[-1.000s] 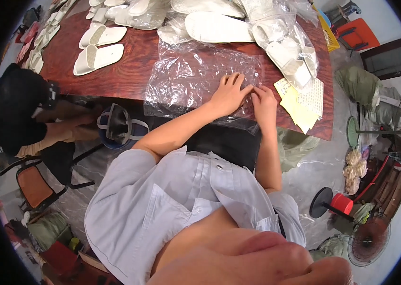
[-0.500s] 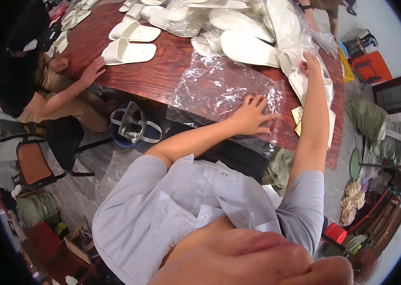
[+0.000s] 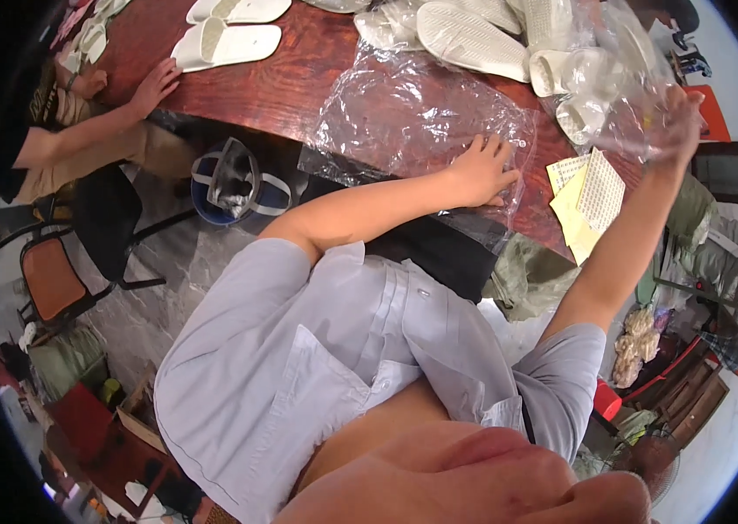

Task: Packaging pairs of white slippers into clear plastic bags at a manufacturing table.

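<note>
My left hand (image 3: 482,173) lies with fingers stretched out on a flat clear plastic bag (image 3: 413,113), at the near edge of the red-brown wooden table. Over the table's right end, my right hand (image 3: 678,131) is raised and somewhat blurred, its fingers closed on a crumpled clear plastic bag (image 3: 635,109). That bag stretches from the hand toward the piled slippers. Beside it lie white slippers, among them a sole-up one (image 3: 469,42) and one with its strap showing (image 3: 583,118). Yellow sheets (image 3: 572,218) and a white sheet of small labels (image 3: 601,188) rest between my hands.
A white slipper pair (image 3: 242,44) stands at the far left, with another person's hand (image 3: 157,85) touching the table (image 3: 317,52) beside it. Below the table edge are a blue bucket (image 3: 203,196) holding a bag and an orange-backed chair (image 3: 55,275). Green sacking (image 3: 526,279) hangs near the right corner.
My right hand has moved right and toward me from the slipper pile, drawing plastic with it. My left hand stays on the flat bag. The view has shifted, and more of the yellow sheets shows.
</note>
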`<act>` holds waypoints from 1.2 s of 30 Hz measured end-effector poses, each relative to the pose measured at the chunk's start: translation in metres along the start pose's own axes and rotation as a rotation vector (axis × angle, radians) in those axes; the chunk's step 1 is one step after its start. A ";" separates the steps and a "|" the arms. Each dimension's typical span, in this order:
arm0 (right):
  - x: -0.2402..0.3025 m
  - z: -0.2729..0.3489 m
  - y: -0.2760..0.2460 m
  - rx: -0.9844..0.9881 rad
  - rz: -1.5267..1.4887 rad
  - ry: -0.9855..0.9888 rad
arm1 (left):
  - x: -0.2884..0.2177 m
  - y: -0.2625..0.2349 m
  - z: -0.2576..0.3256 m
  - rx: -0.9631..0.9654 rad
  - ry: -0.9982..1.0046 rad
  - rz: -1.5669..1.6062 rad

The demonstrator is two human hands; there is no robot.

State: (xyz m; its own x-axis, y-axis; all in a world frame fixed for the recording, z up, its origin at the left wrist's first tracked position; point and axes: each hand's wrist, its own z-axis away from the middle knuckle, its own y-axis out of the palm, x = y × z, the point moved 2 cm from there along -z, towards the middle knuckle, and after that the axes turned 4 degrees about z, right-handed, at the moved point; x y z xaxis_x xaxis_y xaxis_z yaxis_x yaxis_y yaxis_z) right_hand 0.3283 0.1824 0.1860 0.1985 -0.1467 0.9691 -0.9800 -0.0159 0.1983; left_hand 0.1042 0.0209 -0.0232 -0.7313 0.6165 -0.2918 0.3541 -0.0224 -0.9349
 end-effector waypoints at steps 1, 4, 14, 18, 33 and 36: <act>0.009 0.015 0.005 0.014 0.002 0.012 | 0.000 0.002 -0.001 -0.029 0.041 0.009; 0.033 0.054 0.042 0.422 0.357 -0.194 | -0.006 0.009 -0.003 -0.083 0.133 0.022; -0.030 0.120 0.109 1.271 1.221 -0.408 | -0.015 0.026 0.011 -0.223 -0.001 0.779; -0.021 0.112 0.070 0.881 0.608 -0.142 | -0.035 0.053 0.002 -0.239 0.180 0.808; -0.087 0.176 0.046 0.470 0.252 0.273 | -0.106 -0.095 0.038 0.613 0.500 1.843; -0.099 0.169 0.057 0.807 0.497 -0.179 | -0.082 -0.137 0.046 0.376 0.566 1.537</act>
State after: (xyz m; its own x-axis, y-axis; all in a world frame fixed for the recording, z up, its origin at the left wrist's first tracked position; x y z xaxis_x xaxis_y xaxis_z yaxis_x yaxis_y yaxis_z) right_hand 0.2508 0.0285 0.0762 -0.1809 -0.4679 0.8651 -0.6794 -0.5765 -0.4539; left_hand 0.0887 -0.0633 0.1198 0.4537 0.0291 -0.8907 0.2809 -0.9532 0.1119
